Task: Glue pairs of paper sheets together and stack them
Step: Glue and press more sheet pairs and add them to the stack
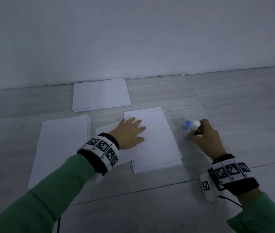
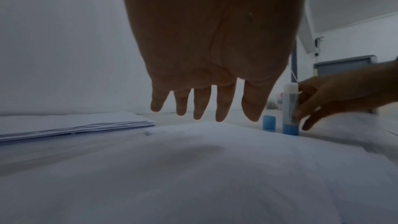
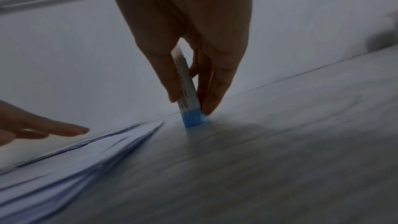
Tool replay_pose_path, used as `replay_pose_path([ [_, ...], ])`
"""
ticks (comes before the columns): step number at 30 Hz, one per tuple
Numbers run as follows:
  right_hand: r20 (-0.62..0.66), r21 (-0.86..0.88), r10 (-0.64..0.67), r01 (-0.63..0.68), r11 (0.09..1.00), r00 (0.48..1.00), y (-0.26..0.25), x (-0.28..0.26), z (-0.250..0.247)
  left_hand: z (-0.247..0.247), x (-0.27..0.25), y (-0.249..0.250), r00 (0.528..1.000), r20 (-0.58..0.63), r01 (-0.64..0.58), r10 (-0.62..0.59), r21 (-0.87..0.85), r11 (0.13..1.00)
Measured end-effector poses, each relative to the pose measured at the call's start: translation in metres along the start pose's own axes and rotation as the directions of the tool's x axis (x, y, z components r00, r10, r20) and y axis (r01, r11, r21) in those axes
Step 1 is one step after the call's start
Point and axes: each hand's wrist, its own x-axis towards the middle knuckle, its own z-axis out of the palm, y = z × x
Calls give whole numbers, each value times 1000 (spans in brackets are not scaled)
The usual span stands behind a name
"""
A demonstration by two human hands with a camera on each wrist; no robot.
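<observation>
A white sheet tops the middle paper stack (image 1: 158,145), and my left hand (image 1: 130,132) lies flat on it with straight fingers (image 2: 221,106). Right of that stack an uncapped glue stick (image 1: 191,130) stands upright on the table, its blue base (image 3: 192,119) down. My right hand (image 1: 204,137) pinches its body between thumb and fingers (image 3: 213,94). The blue cap (image 2: 269,123) stands loose just beside the stick, on the far side from me. A second paper stack (image 1: 62,145) lies to the left, a third stack (image 1: 101,95) at the back by the wall.
The pale wood-grain table (image 1: 234,101) runs up to a plain white wall (image 1: 133,39) behind the back stack. Bare tabletop shows right of the glue stick and along the near edge.
</observation>
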Motion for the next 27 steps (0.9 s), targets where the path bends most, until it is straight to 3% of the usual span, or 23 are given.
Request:
replay_pose_path([
  [5, 17, 43, 41, -42, 998, 999, -5, -3, -1, -2, -22, -17, 992, -93, 64, -84, -198, 978],
  [7, -97, 126, 45, -32, 992, 994, -11, -11, -5, -1, -39, -27, 984, -137, 74, -117, -288, 955],
  [8, -224, 109, -31, 56, 992, 974, -15, -17, -7, 0, -49, -33, 979, -151, 80, -135, -323, 943],
  [10, -407, -51, -325, 334, 941, 854, -30, -30, -6, 2, -69, -45, 972, -162, 103, -171, -359, 927],
  [12, -273, -178, -597, 571, 802, 754, -52, -45, 6, 5, -88, -57, 967, -147, 143, -208, -361, 922],
  [14, 42, -209, -733, 724, 658, 678, -69, -54, 29, 12, -105, -67, 964, -121, 179, -237, -364, 914],
  [16, 380, -225, -678, 774, 592, 629, -83, -60, 56, 21, -120, -75, 964, -100, 199, -247, -345, 917],
  [18, 600, -276, -526, 772, 572, 604, -91, -63, 79, 31, -133, -80, 962, -70, 231, -264, -308, 923],
  [21, 703, -348, -407, 781, 518, 583, -97, -58, 99, 46, -145, -83, 955, -33, 277, -296, -263, 924],
  [27, 760, -400, -308, 785, 473, 573, -109, -52, 117, 60, -146, -86, 949, -18, 300, -315, -264, 917],
])
